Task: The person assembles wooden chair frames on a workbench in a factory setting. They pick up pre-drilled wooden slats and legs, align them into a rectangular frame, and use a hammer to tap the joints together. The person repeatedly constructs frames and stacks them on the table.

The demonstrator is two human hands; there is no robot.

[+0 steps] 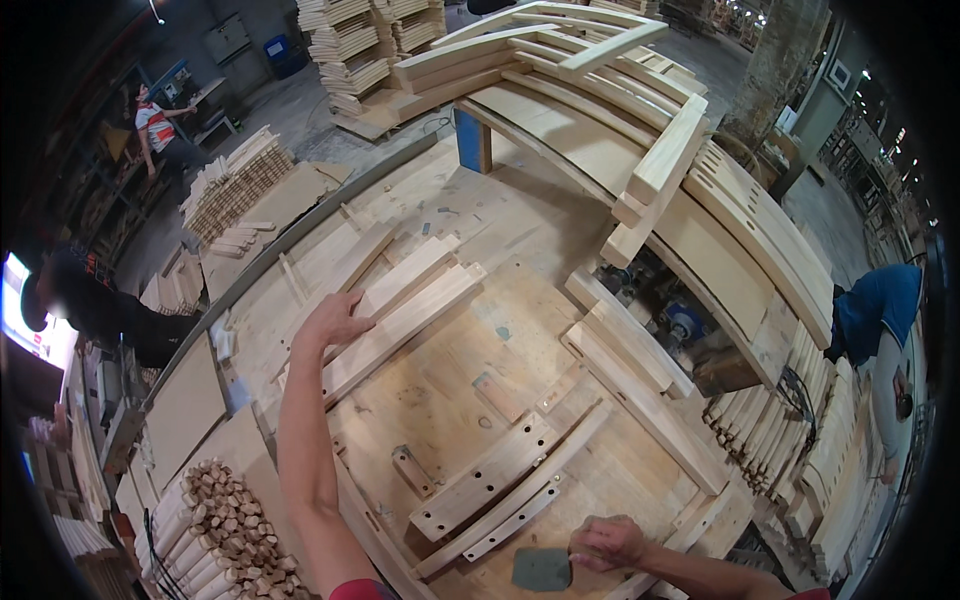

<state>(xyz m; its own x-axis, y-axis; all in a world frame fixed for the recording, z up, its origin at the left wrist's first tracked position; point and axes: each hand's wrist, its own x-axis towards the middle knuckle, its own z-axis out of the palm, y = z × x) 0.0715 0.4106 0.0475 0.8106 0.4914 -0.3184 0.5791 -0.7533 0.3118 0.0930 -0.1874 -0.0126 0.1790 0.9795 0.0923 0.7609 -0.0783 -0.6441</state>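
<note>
Bent over a pale wooden rail [415, 278] on the left of the workbench is my left hand [332, 322], its fingers closed on the wood. A second rail [410, 335] lies parallel, right beside it. Low in view, my right hand [608, 543] is closed, with a flat dark green rectangular piece [541, 568] against its fingertips. Whether that piece is in its grip I cannot tell. Farther in lie a wide slat with dark holes [485, 478], a thin curved strip [530, 492] and a narrower drilled slat [513, 518].
Wooden bars [640, 400] line the bench's right side. Beyond, a raised stand [560, 130] carries assembled wooden frames [590, 50]. Bundled sticks [235, 530] stand at lower left, stacked slats [240, 180] at far left. Other people [165, 125] are at left and a person in blue [885, 310] at right.
</note>
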